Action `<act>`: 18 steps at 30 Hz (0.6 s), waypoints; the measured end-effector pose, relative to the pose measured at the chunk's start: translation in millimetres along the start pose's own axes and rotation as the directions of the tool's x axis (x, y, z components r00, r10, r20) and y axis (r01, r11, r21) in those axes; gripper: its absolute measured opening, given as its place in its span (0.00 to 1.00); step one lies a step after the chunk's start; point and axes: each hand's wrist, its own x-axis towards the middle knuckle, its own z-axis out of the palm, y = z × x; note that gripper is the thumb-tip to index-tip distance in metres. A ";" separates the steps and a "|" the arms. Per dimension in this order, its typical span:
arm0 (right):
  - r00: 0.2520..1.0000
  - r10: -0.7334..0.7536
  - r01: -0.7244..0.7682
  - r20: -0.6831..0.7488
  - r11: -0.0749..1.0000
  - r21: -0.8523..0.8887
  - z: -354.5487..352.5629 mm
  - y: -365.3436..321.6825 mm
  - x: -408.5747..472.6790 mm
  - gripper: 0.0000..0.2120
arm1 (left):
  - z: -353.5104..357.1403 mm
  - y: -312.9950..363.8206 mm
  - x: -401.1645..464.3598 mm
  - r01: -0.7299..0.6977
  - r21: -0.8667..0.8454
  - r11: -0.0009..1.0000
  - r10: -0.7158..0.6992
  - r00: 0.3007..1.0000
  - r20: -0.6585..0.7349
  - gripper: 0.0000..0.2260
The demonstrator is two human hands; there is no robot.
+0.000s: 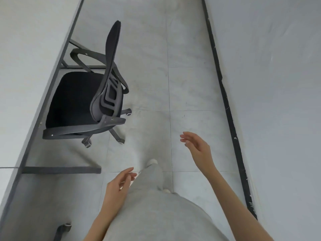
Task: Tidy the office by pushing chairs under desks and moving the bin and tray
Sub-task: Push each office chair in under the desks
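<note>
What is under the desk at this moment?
The front of the black chair seat sits under the desk edge, beside the grey frame bars. Its backrest and castors stay out on the floor. Anything deeper is hidden by the desktop.

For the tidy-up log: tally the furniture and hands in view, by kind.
Black mesh-backed office chair on castors: 1
White-topped desk with dark grey metal frame: 1
Bare hands, holding nothing: 2, left hand, right hand
Total: 4

The scene is seen from a single head-worn camera, aimed steeply downward and forward along a tiled floor (187, 87). The hands are caught close below, the chair (83, 101) farther ahead at left.
</note>
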 end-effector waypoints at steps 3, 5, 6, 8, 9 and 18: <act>1.000 0.005 -0.005 -0.003 1.000 -0.012 -4.2 -4.3 61.9 0.13 | 9.8 25.3 68.2 -0.021 -0.021 1.000 0.021 1.000 0.004 0.16; 0.999 0.041 -0.042 -0.012 0.998 -0.043 -7.3 -0.7 98.9 0.13 | 18.3 44.5 121.8 -0.038 -0.028 0.999 0.038 0.999 0.026 0.16; 0.998 0.066 -0.067 -0.023 0.996 -0.053 -9.3 0.2 115.0 0.14 | 21.6 56.1 149.2 -0.045 -0.034 0.998 0.046 0.998 0.044 0.16; 0.990 0.128 -0.131 -0.061 0.990 -0.052 -13.6 1.0 144.7 0.15 | 24.6 84.9 204.7 -0.075 -0.026 0.997 0.077 0.992 0.104 0.15; 0.985 0.156 -0.159 -0.076 0.986 -0.042 -16.4 0.6 158.0 0.16 | 25.1 100.9 231.6 -0.108 -0.015 0.994 0.109 0.985 0.132 0.15; 0.976 0.202 -0.208 -0.082 0.975 -0.079 -41.3 -48.9 325.5 0.15 | 22.5 236.8 429.0 -0.257 0.016 0.966 0.253 0.959 0.128 0.13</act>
